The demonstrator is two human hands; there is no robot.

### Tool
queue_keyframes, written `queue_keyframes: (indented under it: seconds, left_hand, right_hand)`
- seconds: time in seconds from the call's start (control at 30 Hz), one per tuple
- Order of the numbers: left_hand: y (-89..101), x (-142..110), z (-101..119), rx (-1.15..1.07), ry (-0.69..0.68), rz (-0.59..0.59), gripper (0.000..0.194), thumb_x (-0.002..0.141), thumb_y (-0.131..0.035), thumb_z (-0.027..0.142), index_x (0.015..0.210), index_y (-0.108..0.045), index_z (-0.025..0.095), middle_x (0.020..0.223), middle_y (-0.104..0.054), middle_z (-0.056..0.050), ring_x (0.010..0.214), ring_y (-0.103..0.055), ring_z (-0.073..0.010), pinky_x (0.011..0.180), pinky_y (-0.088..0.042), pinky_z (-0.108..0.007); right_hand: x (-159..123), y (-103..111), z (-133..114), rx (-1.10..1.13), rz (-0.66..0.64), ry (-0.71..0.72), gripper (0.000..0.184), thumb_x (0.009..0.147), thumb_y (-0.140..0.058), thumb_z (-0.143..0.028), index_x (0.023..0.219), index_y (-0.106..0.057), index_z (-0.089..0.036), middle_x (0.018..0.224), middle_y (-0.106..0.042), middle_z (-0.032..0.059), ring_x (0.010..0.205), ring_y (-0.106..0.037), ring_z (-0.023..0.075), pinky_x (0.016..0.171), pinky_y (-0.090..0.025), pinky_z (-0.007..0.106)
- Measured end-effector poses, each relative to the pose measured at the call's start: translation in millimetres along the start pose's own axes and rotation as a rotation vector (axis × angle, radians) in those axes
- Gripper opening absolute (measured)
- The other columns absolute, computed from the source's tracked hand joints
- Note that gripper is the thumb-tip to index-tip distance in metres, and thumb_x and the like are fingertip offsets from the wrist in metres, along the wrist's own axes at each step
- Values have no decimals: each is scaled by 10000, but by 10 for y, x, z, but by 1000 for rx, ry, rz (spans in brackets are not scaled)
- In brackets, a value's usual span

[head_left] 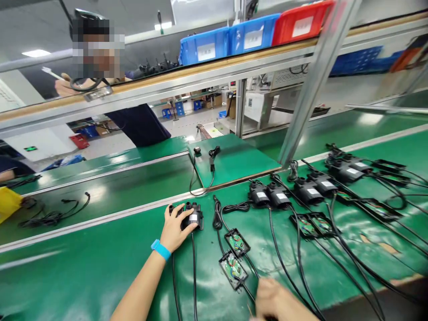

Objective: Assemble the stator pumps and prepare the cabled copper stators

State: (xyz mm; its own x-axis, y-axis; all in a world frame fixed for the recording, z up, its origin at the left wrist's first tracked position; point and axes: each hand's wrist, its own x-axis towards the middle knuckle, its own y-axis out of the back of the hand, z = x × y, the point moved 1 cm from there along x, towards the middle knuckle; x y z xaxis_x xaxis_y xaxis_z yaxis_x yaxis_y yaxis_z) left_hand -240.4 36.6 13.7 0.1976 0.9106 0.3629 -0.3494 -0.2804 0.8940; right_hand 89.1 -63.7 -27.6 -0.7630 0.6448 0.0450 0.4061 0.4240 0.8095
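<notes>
See a green worktop (83, 267) from 8 to 3 o'clock. Find left grip (174, 226) at 7 o'clock, grasping two pumps (197, 219). Find right grip (277, 301) blurred at 5 o'clock; cannot tell its hold. Find two open cases (233, 269) between both grips, near 6 o'clock. Spot cables (194, 276) trailing from the pumps toward 6 o'clock.

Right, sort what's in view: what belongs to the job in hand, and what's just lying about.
Seems to belong:
- black units under the left hand
- two open housings with circuit boards, near the blurred right hand

Apparently just lying about:
- loose cables, far left
- blue bins and red bin, overhead shelf
</notes>
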Motion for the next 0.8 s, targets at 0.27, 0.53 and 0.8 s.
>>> queue_keyframes:
  seconds: [0.27,0.53,0.8]
  left_hand:
    - [-292,148,232,25,-22,64,425,893,-622,512,1276,-642,330,1416,-479,-104,1393,-333,-373,1144,-230,-660]
    - [-274,108,265,45,19,57,413,901,-617,477,1280,-639,314,1455,-428,-124,1413,-277,-394,1110,-269,-681]
    - [-537,466,868,-96,134,147,418,828,-720,455,1208,-693,285,1483,-365,-165,1405,-238,-464,1046,-311,-735]
  right_hand:
    - [1421,1252,433,-329,40,-514,572,1031,-287,-558,1318,-569,-152,1087,-656,183,1032,-625,341,873,-488,455]
    - [1036,821,192,-235,45,-225,587,913,-571,-603,1395,-515,-273,1572,-230,134,1448,-185,361,1167,-162,584]
    - [-153,301,273,-320,66,-26,485,709,-600,-209,1190,-639,-258,1500,-377,118,1366,-338,436,1077,-238,749]
